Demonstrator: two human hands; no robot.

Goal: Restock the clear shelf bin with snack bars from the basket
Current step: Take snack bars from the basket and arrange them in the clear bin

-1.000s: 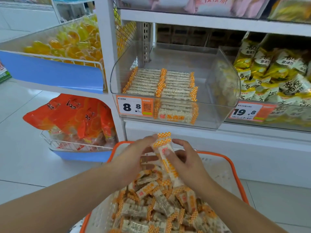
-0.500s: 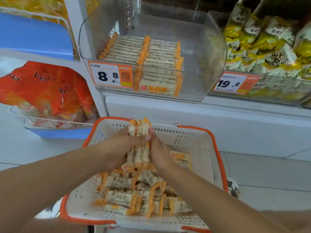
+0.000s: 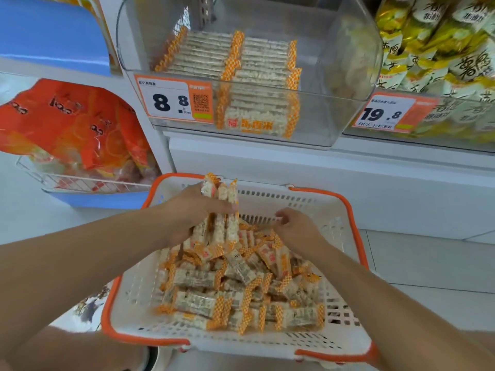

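Left hand (image 3: 192,212) wrapped around a small bundle of snack bars (image 3: 223,210), held upright, checkered ends poking out above the fingers. Directly beneath that grip, the loose heap of bars (image 3: 238,285) in the basket (image 3: 356,218), piled from under the bundle back toward the wrists. Right hand (image 3: 296,226) just beside the bundle, apart from it, fingers loosely curled over the heap; nothing seen pinched between them.

Up and beyond the grip, well apart from it, the clear shelf bin (image 3: 348,84): two neat rows of bars (image 3: 230,53) laid flat along its left and middle, a stacked front face behind the plastic, and a bare stretch on its right side. Price tag (image 3: 174,100) fixed on the front lip.

Judged as partway done, no more. Some stock already lined up in the bin; the bundle gathered but not yet lifted out of the basket; most of the supply left below. Remaining: carrying this bundle up over the bin's front wall, laying it in line with the rows, then many more handfuls, by the look of the heap.
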